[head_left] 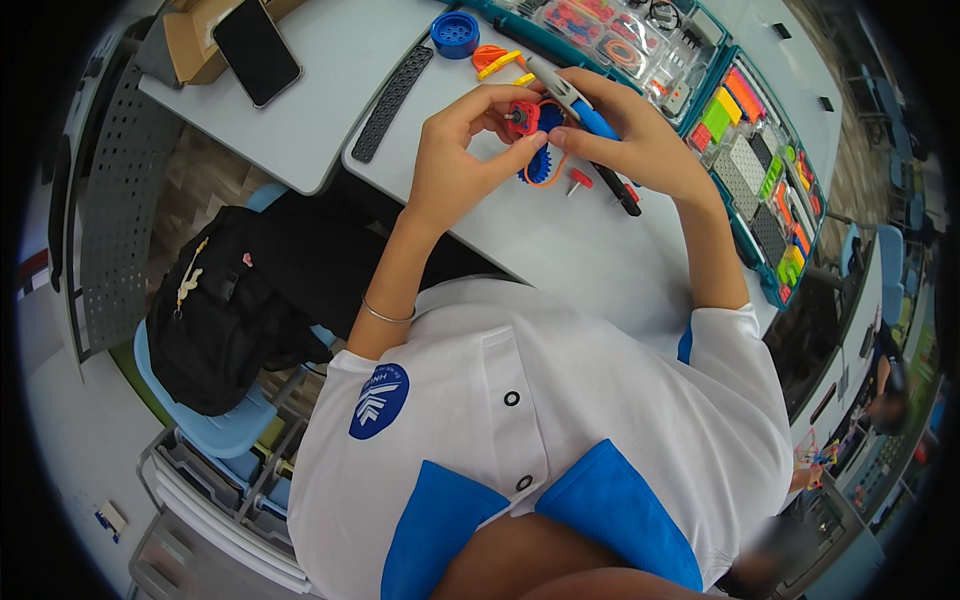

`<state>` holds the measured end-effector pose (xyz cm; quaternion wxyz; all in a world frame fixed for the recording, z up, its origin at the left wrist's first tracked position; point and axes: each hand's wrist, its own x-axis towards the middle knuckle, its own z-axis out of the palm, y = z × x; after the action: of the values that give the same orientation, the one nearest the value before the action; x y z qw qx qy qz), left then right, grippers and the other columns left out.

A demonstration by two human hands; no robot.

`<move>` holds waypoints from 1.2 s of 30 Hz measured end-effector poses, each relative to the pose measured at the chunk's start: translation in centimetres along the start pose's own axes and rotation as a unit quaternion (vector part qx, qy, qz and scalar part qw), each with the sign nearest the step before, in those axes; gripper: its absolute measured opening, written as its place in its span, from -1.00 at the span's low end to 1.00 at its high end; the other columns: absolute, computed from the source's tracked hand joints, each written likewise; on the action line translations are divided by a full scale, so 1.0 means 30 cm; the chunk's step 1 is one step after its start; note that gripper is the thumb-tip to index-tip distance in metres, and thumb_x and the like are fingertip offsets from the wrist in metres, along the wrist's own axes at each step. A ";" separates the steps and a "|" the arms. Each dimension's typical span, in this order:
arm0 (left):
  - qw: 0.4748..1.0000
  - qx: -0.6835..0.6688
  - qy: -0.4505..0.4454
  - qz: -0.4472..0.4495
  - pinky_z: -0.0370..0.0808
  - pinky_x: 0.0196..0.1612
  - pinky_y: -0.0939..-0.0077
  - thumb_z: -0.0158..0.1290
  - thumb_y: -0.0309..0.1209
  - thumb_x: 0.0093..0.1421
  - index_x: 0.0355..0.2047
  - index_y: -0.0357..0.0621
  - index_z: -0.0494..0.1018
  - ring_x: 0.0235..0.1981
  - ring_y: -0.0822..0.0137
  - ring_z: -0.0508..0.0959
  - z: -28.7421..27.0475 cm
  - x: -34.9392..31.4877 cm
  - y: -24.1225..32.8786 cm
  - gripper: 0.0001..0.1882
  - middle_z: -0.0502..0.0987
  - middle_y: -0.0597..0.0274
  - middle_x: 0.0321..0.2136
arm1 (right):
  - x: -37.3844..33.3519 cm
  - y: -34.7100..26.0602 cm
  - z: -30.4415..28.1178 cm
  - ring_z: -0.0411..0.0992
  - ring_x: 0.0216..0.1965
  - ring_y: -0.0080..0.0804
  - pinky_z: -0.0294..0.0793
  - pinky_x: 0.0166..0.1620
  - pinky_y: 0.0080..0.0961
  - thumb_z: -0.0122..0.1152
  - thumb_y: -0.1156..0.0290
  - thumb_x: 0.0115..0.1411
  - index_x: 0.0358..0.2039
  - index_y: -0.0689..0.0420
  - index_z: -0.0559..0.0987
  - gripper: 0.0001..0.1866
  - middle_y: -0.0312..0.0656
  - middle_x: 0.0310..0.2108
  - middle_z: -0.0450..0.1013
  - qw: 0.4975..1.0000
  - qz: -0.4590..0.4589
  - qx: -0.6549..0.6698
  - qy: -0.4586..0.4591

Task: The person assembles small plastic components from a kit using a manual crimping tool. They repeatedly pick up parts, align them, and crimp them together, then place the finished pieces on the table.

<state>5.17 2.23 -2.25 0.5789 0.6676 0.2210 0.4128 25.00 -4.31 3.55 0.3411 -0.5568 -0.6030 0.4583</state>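
My left hand (465, 160) is closed around a small red block with a metal shaft (521, 118), its thumb reaching toward my right fingertips. My right hand (640, 140) pinches at the same small assembly from the other side. A long grey, blue and black tool (592, 121) also lies within the right hand's fingers; its exact kind is unclear. Blue toothed gears (536, 165) show under and between the hands, partly hidden by the fingers. An orange loop of cord (545, 183) hangs beside them. On the table nearby lies a red piece with a pin (580, 180).
A black perforated strip (393, 104), a blue wheel (455, 35) and orange and yellow parts (496, 62) lie on the table. An opened teal case (733, 62) of coloured parts stands at the right. A phone (257, 52) and cardboard box (190, 45) sit far left; a black backpack (215, 310) rests on a chair.
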 end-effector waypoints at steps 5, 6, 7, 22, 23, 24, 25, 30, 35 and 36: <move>1.000 -0.019 -0.001 -0.009 0.51 -0.12 0.56 0.22 -0.59 0.16 0.03 -0.31 0.51 -0.19 0.43 0.56 0.000 -0.018 0.009 -0.61 0.55 0.19 -0.16 | 0.008 0.017 0.016 0.43 -0.17 -0.52 0.42 -0.06 -0.54 0.32 0.23 0.16 0.11 0.18 0.46 -0.46 -0.23 -0.20 0.47 0.999 -0.014 -0.034 0.029; 1.000 -0.004 0.012 0.008 0.52 -0.13 0.56 0.21 -0.59 0.17 0.02 -0.30 0.52 -0.20 0.42 0.57 0.000 -0.018 0.016 -0.63 0.55 0.17 -0.15 | 0.008 0.018 0.015 0.44 -0.24 -0.55 0.45 -0.15 -0.56 0.32 0.22 0.15 0.11 0.18 0.46 -0.45 -0.25 -0.25 0.48 0.998 -0.015 -0.047 0.036; 0.999 0.011 0.026 0.024 0.53 -0.13 0.56 0.20 -0.59 0.18 0.02 -0.30 0.53 -0.21 0.42 0.57 0.001 -0.018 0.024 -0.64 0.55 0.16 -0.14 | 0.008 0.020 0.013 0.44 -0.25 -0.55 0.45 -0.16 -0.57 0.33 0.19 0.15 0.09 0.17 0.47 -0.46 -0.25 -0.26 0.48 0.998 -0.006 -0.054 0.039; 1.000 -0.014 0.003 -0.026 0.52 -0.15 0.58 0.12 -0.58 0.25 -0.18 -0.30 0.51 -0.29 0.49 0.56 -0.021 -0.034 -0.023 -0.86 0.52 0.25 -0.26 | 0.008 -0.001 0.015 0.46 -0.30 -0.58 0.44 -0.21 -0.61 0.28 0.17 0.15 -0.15 0.15 0.58 -0.64 -0.26 -0.38 0.47 0.999 0.034 -0.009 -0.001; 0.998 -0.044 0.012 -0.047 0.50 -0.16 0.60 0.11 -0.58 0.25 -0.19 -0.29 0.49 -0.30 0.50 0.54 -0.014 -0.038 -0.041 -0.88 0.51 0.27 -0.29 | 0.011 0.007 0.001 0.47 -0.30 -0.57 0.44 -0.21 -0.60 0.28 0.15 0.14 -0.16 0.14 0.58 -0.64 -0.27 -0.38 0.47 0.999 0.037 -0.024 -0.003; 0.995 -0.069 0.026 -0.062 0.49 -0.19 0.61 0.11 -0.58 0.26 -0.19 -0.28 0.48 -0.32 0.52 0.52 -0.026 -0.041 -0.065 -0.88 0.50 0.30 -0.30 | 0.009 0.012 -0.011 0.48 -0.30 -0.56 0.45 -0.21 -0.60 0.29 0.14 0.13 -0.18 0.13 0.58 -0.64 -0.27 -0.39 0.47 0.998 0.041 -0.039 -0.005; 0.992 -0.094 0.041 -0.077 0.48 -0.21 0.61 0.10 -0.57 0.27 -0.19 -0.27 0.48 -0.34 0.53 0.50 -0.051 -0.041 -0.091 -0.89 0.49 0.32 -0.31 | 0.004 0.004 -0.026 0.48 -0.31 -0.55 0.45 -0.22 -0.58 0.30 0.12 0.11 -0.18 0.13 0.59 -0.62 -0.27 -0.39 0.47 0.998 0.057 -0.040 0.006; 0.984 0.173 -0.002 -0.039 0.44 -0.26 0.58 0.18 -0.51 0.21 -0.22 -0.21 0.57 -0.37 0.50 0.48 -0.038 -0.005 -0.072 -0.86 0.47 0.33 -0.37 | -0.010 0.028 -0.114 0.49 -0.38 -0.53 0.46 -0.29 -0.59 0.36 0.02 0.02 -0.16 0.13 0.60 -0.50 -0.27 -0.39 0.49 0.993 0.055 -0.063 0.088; 0.924 0.369 -0.034 0.089 0.46 -0.21 0.46 0.25 -0.44 0.13 -0.08 -0.12 0.60 -0.25 0.32 0.49 0.016 0.003 -0.121 -0.68 0.47 0.27 -0.34 | -0.018 -0.011 -0.131 0.49 -0.35 -0.55 0.48 -0.26 -0.60 0.35 0.02 0.06 -0.14 0.14 0.60 -0.51 -0.28 -0.38 0.48 0.992 0.063 -0.046 0.094; 0.919 0.383 -0.036 0.083 0.47 -0.20 0.43 0.26 -0.44 0.11 -0.04 -0.09 0.60 -0.23 0.28 0.49 0.022 0.005 -0.127 -0.64 0.47 0.27 -0.34 | -0.018 -0.010 -0.128 0.49 -0.34 -0.54 0.48 -0.26 -0.60 0.35 0.03 0.07 -0.13 0.14 0.60 -0.51 -0.28 -0.38 0.48 0.993 0.055 -0.048 0.096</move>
<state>6.50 2.83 -5.85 0.2504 0.8687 0.2843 0.3190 28.52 -4.17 5.22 0.3447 -0.6462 -0.5575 0.3909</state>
